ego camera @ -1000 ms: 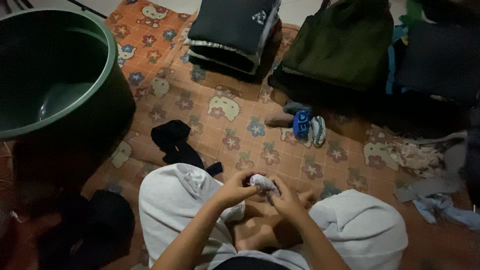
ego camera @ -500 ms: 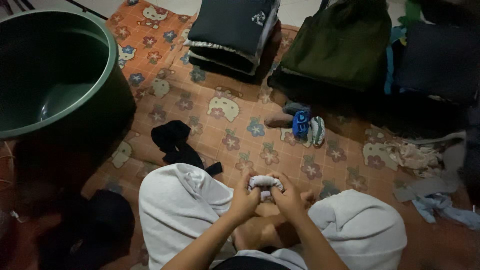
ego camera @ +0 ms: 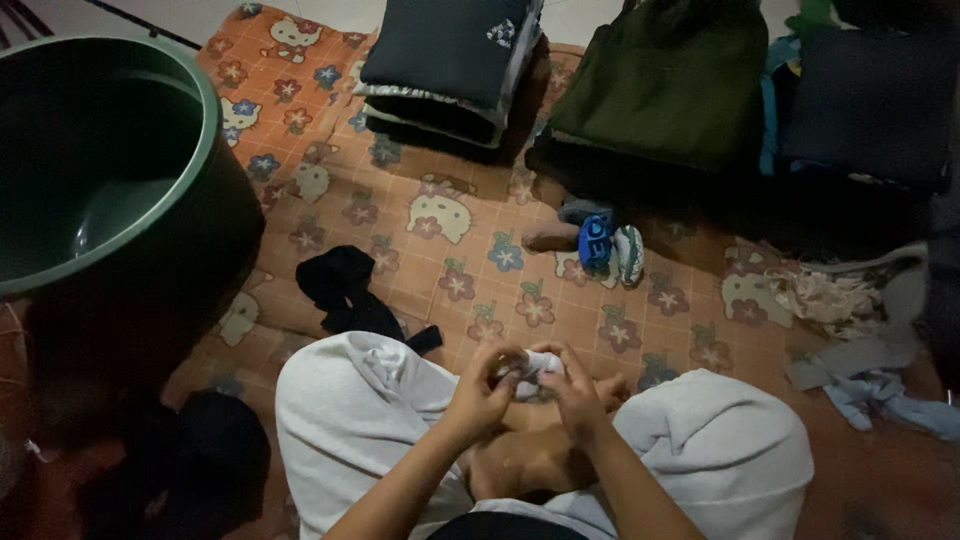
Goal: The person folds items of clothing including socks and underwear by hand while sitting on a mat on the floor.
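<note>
The person sits cross-legged in pale grey trousers (ego camera: 370, 420), and both hands meet just above the crossed bare feet. The left hand (ego camera: 482, 392) and the right hand (ego camera: 572, 392) are both clenched around a small whitish rolled sock (ego camera: 537, 364), fingertips pinching its upper edge from either side, so the bundle sits between the two thumbs, close to the body and clear of the mat. The roll looks small and tightly bunched, and the light is dim; in my judgement the likeliest slip is that the cuff pops off the fingertips while it is being stretched over the bundle, letting the roll spring open or drop between the knees onto the feet. Pulling unevenly with one hand could also leave the bundle lopsided and loose. Just beyond the left knee lies a black garment (ego camera: 345, 290) on the orange flowered mat (ego camera: 450, 240); a dropped sock could roll against it and be hard to spot in this light. Further out, a little group of rolled socks (ego camera: 598, 243), brown, blue and white-green, rests near the middle of the mat. To the left stands a large dark green tub (ego camera: 110, 180), and at the far edge sit a folded dark stack (ego camera: 450, 60), an olive green pile (ego camera: 670, 80) and darker clothes (ego camera: 870, 100), well apart from the hands.
</note>
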